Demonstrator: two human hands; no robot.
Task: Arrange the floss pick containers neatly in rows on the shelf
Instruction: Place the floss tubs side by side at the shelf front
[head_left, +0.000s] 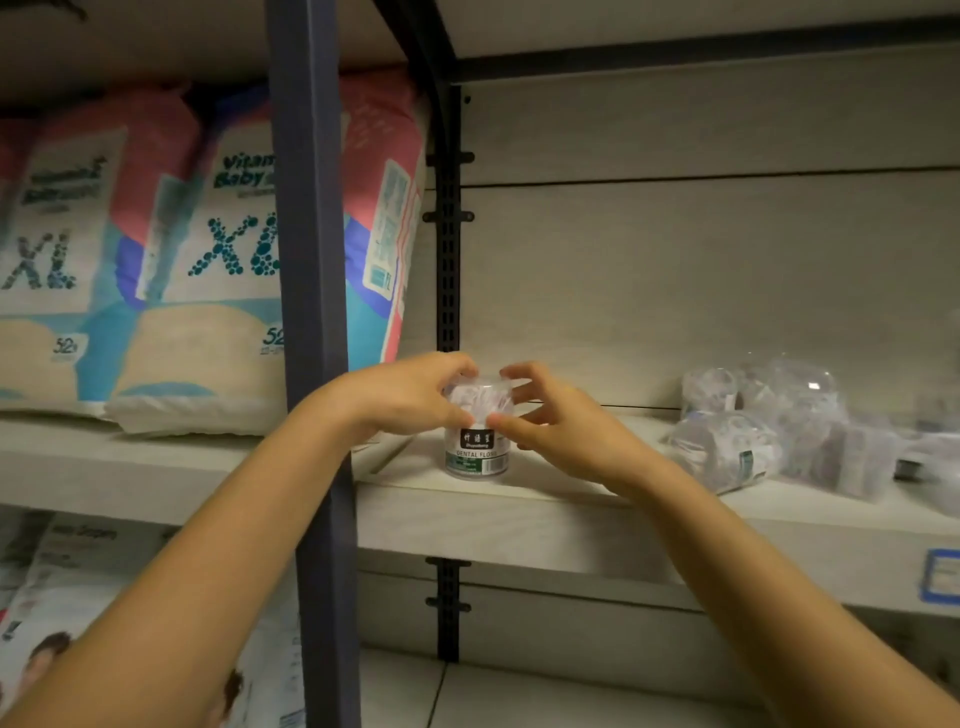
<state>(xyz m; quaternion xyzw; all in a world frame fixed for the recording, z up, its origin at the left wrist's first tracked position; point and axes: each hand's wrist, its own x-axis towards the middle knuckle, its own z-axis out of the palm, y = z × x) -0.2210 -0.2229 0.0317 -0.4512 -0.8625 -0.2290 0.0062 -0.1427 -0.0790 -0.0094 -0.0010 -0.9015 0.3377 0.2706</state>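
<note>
Shelf: pale wood-look board (519, 514) with a matching back panel, dimly lit.
Left hand: the left hand (410, 395) has its fingers curled over the top and left flank of the floss pick container (477, 457) and grips it.
Right hand: the right hand (550, 421) pinches the container's right flank with thumb and fingers. Both hands are equally near it.
Container: upright, long axis vertical, label facing out. Its base appears to be on the shelf near the left end, directly between the hands.
Loose pile: the other containers (769, 436) lie tumbled on their sides, well apart to the right.
Next move: the pile lies on the right hand's side, so that hand is likely the better one for the next reach.
Beyond: nappy packs (208, 260) sit left of the dark post (311, 312).
</note>
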